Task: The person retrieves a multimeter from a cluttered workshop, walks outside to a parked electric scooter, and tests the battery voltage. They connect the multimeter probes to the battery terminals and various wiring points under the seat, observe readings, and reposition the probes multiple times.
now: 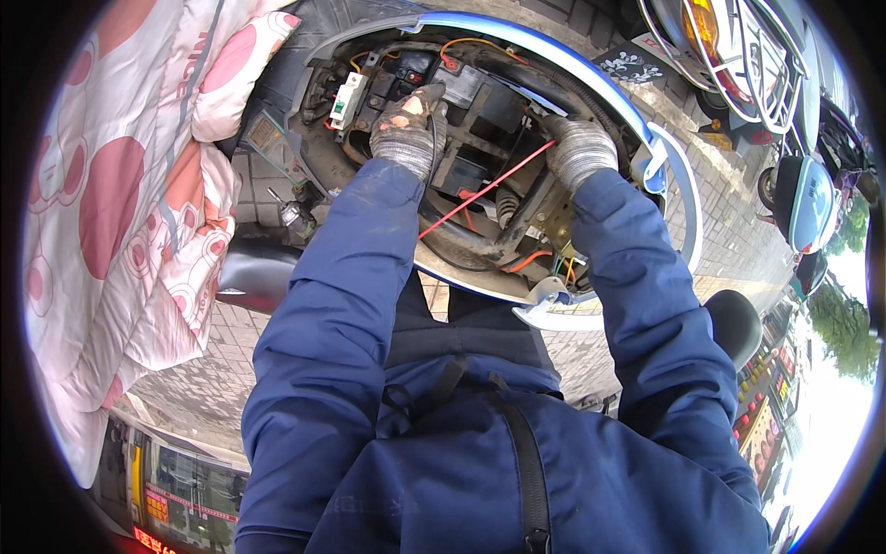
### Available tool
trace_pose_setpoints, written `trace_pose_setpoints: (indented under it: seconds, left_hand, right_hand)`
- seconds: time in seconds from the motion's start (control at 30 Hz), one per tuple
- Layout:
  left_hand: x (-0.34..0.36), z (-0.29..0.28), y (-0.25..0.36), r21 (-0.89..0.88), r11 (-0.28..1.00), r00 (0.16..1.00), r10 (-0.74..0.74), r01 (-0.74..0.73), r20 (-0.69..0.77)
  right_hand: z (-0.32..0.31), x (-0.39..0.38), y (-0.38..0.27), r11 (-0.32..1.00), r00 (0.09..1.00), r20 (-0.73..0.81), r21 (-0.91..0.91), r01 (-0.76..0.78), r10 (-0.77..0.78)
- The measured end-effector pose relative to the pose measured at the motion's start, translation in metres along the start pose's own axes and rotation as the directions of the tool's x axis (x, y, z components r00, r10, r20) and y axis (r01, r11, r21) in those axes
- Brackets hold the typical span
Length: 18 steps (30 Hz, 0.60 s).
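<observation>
Both hands work inside the open compartment (480, 138) of a blue and white scooter, a rounded cavity rimmed by a glossy curved body panel (591, 69). The left hand (409, 129), in a grey knitted glove with worn, grimy fingertips, is curled over the black wiring near the compartment's middle; whether it actually pinches a cable I cannot tell, since the fingers hide what lies under them. The right hand (579, 150), in a like glove, is closed at the compartment's right edge, at the upper end of a thin red wire (484, 189) that runs taut and straight down toward the compartment's lower left; the glove hides whether the fingers clamp it. Inside the compartment sit boxy black battery blocks (480, 92), a small white switch unit (348, 100) at the left end, and orange leads (461, 43) looping along the top. A coiled metal spring (507, 205) shows low in the compartment, just beside the red wire. Padded dark blue jacket sleeves (323, 305) reach up to the compartment from below.

Left of the compartment hangs a soft quilted cover (120, 203), white with large pink spots. Below and right of the compartment the ground is grey brick paving (729, 240). Other parked scooters (803, 198) stand to the compartment's right.
</observation>
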<state>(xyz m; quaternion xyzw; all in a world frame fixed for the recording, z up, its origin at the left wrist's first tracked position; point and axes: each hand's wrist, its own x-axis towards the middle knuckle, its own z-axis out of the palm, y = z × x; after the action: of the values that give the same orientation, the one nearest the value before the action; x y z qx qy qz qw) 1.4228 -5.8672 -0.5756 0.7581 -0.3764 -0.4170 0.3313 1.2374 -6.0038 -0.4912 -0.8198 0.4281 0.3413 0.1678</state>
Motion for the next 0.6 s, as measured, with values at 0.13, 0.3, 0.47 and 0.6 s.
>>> trace_pose_setpoints:
  seconds: [0.13, 0.3, 0.47, 0.6]
  left_hand:
    - [0.011, 0.007, -0.005, -0.102, 0.995, 1.0, -0.019, 0.02, 0.009]
    - [0.02, 0.012, -0.007, -0.03, 0.999, 0.996, 0.042, -0.045, -0.074]
    - [0.024, 0.013, -0.001, -0.061, 0.998, 0.997, 0.03, -0.034, -0.066]
    - [0.026, 0.013, 0.001, 0.046, 0.998, 0.996, 0.052, -0.048, -0.075]
  right_hand:
    - [0.0, 0.0, 0.001, 1.0, 1.0, -0.007, 0.013, -0.002, 0.002]
    - [0.003, 0.0, 0.004, 0.999, 0.998, -0.055, 0.035, 0.023, -0.021]
    - [0.006, 0.002, 0.006, 1.0, 1.0, -0.025, 0.018, -0.001, 0.002]
    - [0.005, 0.001, 0.006, 1.0, 1.0, -0.025, 0.03, 0.008, -0.007]
